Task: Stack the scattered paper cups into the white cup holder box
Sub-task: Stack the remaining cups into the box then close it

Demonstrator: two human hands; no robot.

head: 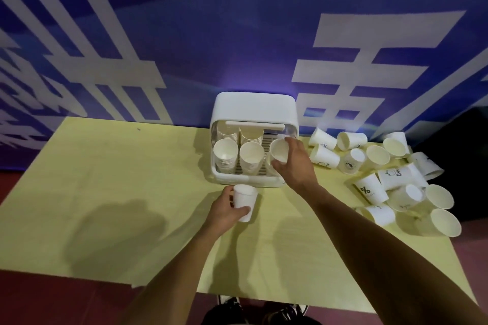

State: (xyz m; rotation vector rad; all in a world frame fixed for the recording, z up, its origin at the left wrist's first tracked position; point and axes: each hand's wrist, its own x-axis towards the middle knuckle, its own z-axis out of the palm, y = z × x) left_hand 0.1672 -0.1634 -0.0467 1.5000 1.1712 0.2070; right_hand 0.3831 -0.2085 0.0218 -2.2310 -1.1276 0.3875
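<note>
Right hand is curled round a cup, which is held tilted at the right front slot of the box, mouth turned toward the camera; whether it is seated yet cannot be told. Left hand is wrapped round a second cup, held upright just before the box. Two stacks are seen in the left and middle front slots. Loose cups are seen lying to the right, apart from the box. If pressed in crooked, the cup could be crushed at the rim or caught on the box wall; if released early, it could be tipped out, or the middle stack knocked by the knuckles
</note>
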